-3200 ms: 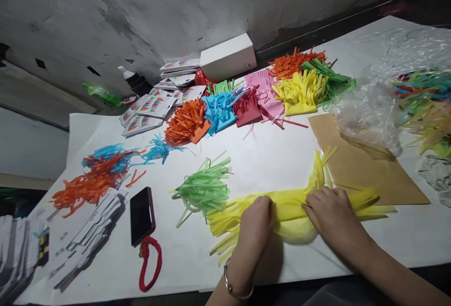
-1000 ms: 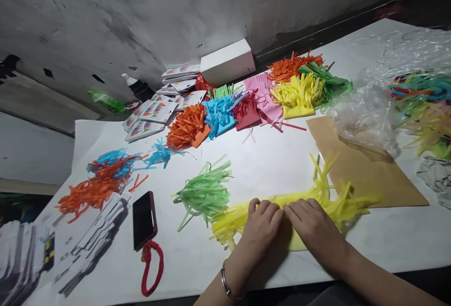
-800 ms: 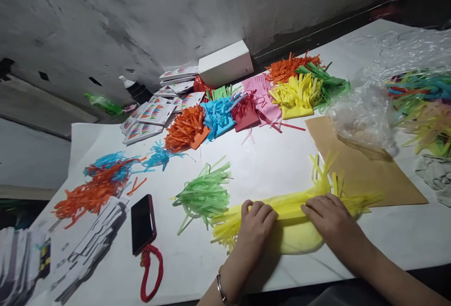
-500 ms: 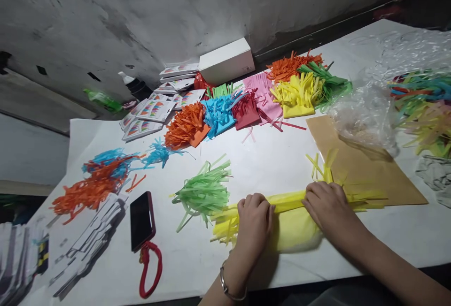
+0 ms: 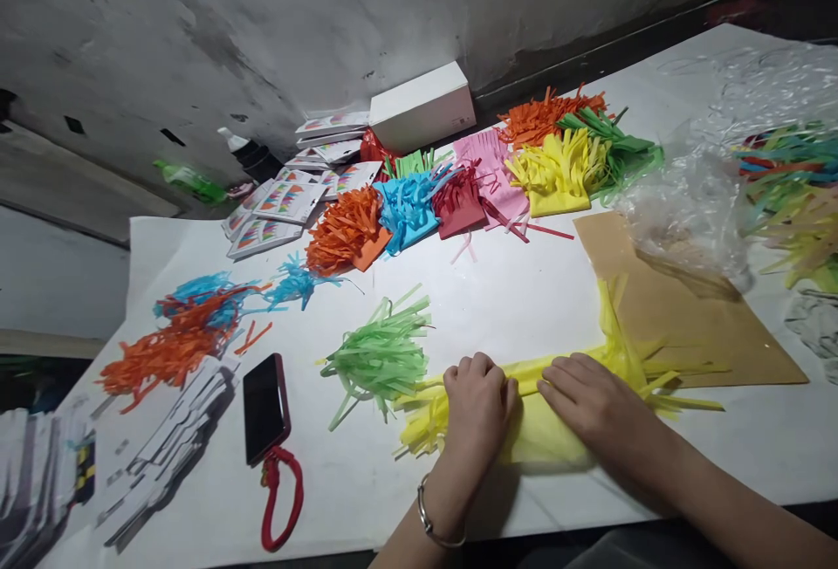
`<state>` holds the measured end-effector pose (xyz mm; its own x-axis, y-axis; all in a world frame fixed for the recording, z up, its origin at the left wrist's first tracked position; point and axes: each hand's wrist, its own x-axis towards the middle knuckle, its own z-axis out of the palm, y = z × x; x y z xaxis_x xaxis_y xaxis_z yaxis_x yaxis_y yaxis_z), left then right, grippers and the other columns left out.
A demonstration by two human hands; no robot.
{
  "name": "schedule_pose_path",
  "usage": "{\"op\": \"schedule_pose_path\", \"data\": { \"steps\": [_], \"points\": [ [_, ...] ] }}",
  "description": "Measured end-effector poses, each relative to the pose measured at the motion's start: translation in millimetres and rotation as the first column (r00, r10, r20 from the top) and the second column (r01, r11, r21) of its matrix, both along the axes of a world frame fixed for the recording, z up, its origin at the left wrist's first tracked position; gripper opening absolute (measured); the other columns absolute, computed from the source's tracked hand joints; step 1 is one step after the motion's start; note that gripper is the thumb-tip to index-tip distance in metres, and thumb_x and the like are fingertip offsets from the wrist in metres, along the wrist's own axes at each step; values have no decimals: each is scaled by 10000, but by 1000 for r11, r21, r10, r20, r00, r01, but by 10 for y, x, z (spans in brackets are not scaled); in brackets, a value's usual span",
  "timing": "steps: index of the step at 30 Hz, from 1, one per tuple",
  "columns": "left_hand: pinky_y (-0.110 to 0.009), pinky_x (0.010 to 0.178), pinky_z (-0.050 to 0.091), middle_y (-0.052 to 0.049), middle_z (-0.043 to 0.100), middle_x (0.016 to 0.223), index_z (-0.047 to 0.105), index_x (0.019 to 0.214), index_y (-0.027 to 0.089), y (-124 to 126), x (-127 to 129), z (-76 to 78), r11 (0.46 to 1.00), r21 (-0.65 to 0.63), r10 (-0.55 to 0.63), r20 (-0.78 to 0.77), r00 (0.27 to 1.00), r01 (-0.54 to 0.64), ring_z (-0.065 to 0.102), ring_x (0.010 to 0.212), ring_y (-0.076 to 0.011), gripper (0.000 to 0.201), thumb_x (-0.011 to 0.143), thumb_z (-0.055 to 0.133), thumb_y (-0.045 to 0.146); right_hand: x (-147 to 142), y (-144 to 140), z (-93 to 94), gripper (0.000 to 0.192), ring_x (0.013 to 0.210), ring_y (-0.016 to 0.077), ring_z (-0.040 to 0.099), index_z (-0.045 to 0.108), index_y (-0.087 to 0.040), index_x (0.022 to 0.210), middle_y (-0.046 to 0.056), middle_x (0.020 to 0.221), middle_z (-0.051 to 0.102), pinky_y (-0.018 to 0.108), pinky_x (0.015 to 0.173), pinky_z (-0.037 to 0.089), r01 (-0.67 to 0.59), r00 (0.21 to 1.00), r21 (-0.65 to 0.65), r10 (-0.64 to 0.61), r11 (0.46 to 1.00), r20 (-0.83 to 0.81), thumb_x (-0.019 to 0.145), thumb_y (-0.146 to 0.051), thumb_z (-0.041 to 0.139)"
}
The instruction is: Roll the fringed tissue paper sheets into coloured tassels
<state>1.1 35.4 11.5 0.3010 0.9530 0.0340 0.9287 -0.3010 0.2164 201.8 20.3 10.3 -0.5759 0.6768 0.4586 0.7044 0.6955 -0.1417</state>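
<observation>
The counter (image 5: pixel 497 298) is extending beneath the right hand (image 5: pixel 599 407) and left hand (image 5: pixel 477 412). The yellow sheet (image 5: pixel 546 438) is lying under and between them, probably behaving as light, limp and easily torn. Both hands are curling nearly closed, gripping its far edge. The folded band (image 5: pixel 529 374) between them is likely offering the firmest hold; the loose strips (image 5: pixel 422 429) beyond the left hand, the weakest.

White box (image 5: pixel 422 108): on the desk (image 5: pixel 497 290), by the wall (image 5: pixel 262 19)
Printed packets (image 5: pixel 288 202): just left of the box
Green bottle (image 5: pixel 191 182): farther left of the box
Phone (image 5: pixel 266 409): left of the box and well in front, red strap (image 5: pixel 299 486) attached
Clear plastic (image 5: pixel 694 215): well right of the box
</observation>
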Motion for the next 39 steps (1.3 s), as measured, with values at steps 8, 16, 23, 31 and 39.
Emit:
{"op": "schedule_pose_path", "data": {
  "steps": [8, 16, 23, 31, 39],
  "points": [
    [-524, 1076, 308, -55, 698, 1097, 629, 1039, 229, -88, -78, -2, 938, 281, -241, 104, 965, 204, 599, 1030, -254, 165, 895, 689, 177, -40, 29, -138, 307, 727, 209, 481, 621, -159, 750, 52, 732, 562, 359, 757, 371, -12, 1000, -43, 12, 999, -4, 956, -8, 450],
    [-449, 1007, 326, 19, 676, 802, 617, 852, 218, -91, -113, -97, 875, 319, -407, 82, 910, 363, 562, 842, -192, 163, 924, 591, 74, -3, -4, -125, 290, 711, 205, 468, 597, -177, 749, 38, 738, 562, 353, 754, 370, -11, 1000, -73, 12, 997, 11, 930, -2, 453],
    [-433, 994, 320, 34, 730, 927, 653, 1014, 268, -207, -213, -66, 938, 183, -320, 123, 939, 295, 585, 962, -208, 184, 925, 659, 108, 296, -100, -134, 270, 1023, 244, 567, 649, -189, 827, 82, 974, 664, 430, 1014, 373, 108, 993, -131, -114, 985, -36, 930, -26, 460],
    [-459, 868, 414, -66, 670, 961, 630, 814, 196, -169, -18, 32, 1000, 9, -9, 69, 998, 9, 592, 931, -254, 137, 934, 575, 159, 108, -63, -177, 214, 1010, 272, 591, 634, -182, 807, 102, 992, 683, 523, 1067, 298, 354, 935, -146, -353, 924, 36, 958, -105, 504],
    [-482, 837, 441, -73, 671, 932, 650, 761, 196, -57, 37, 52, 999, -39, 29, 2, 1000, -29, 601, 908, -276, 120, 869, 647, 144, 25, -52, -80, 237, 1003, 246, 573, 648, -184, 845, 81, 978, 678, 495, 1078, 281, 258, 966, -79, -257, 963, 16, 915, -12, 501]
  ]
}}
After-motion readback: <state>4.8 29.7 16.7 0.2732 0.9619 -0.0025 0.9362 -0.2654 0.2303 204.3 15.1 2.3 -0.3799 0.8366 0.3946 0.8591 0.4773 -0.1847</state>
